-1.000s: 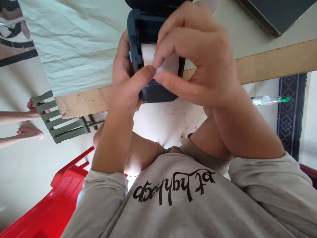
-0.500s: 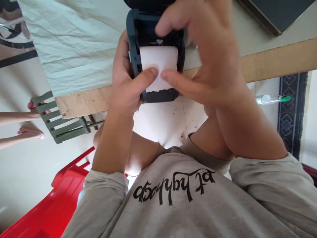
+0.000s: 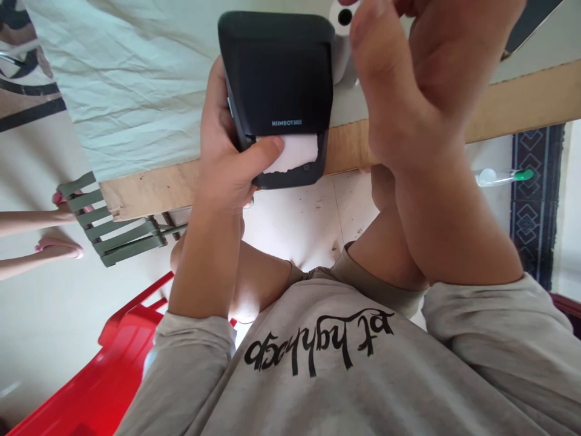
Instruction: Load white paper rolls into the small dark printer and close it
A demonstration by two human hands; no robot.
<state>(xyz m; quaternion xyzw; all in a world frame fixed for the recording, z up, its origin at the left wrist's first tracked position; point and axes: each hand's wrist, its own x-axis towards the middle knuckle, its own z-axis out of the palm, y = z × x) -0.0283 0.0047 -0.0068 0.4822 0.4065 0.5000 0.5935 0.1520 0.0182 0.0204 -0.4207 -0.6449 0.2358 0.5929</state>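
Black and matt, a small boxy plastic label printer (image 3: pixel 276 79) with its lid down sits at the top middle of the head view, held over the near edge of a pale wooden table (image 3: pixel 499 103) covered by a creased whitish cloth (image 3: pixel 136 79). The left hand (image 3: pixel 227 163) wraps the printer's left side from below, fingers closed around the casing, and its thumb presses down on a strip of white paper (image 3: pixel 297 151) with a torn edge that pokes out of the slot under the lid. The right hand (image 3: pixel 408 79) is raised just right of the printer, palm turned toward it and fingers spread loosely; it grips nothing, and whether it touches the casing cannot be told. A white paper roll (image 3: pixel 340 36) stands on the table behind the printer. A green-capped clear tube (image 3: pixel 499 177) lies on the floor at right, a red plastic chair (image 3: pixel 91 375) shows lower left, and another person's feet (image 3: pixel 49 224) rest near a grey-green slatted chair (image 3: pixel 118 224).
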